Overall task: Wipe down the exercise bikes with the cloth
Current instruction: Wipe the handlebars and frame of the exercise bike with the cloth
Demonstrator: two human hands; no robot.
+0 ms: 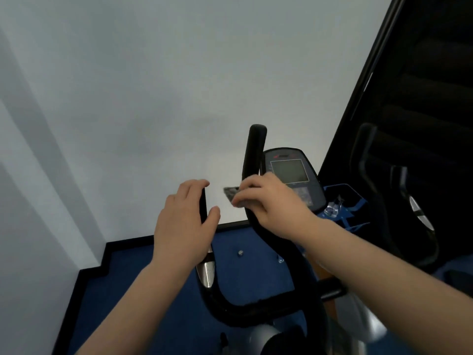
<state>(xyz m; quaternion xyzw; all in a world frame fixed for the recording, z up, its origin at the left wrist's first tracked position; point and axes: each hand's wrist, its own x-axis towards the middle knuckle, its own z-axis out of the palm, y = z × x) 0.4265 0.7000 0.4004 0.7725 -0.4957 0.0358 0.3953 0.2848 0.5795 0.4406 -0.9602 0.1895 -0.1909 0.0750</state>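
An exercise bike stands below me with black curved handlebars [253,152] and a dark console [291,172] with a grey screen. My left hand [181,224] is wrapped around the left handlebar grip [203,206], above its silver sensor plate [206,272]. My right hand [271,203] presses a small grey cloth [230,194] against the right upright handlebar; only a corner of the cloth shows past my fingers.
A white wall fills the view ahead, with a black skirting board [128,243] above blue carpet [153,290]. A dark window or mirror panel [422,73] rises at the right. A blue holder with a clear plastic bottle [334,208] sits right of the console.
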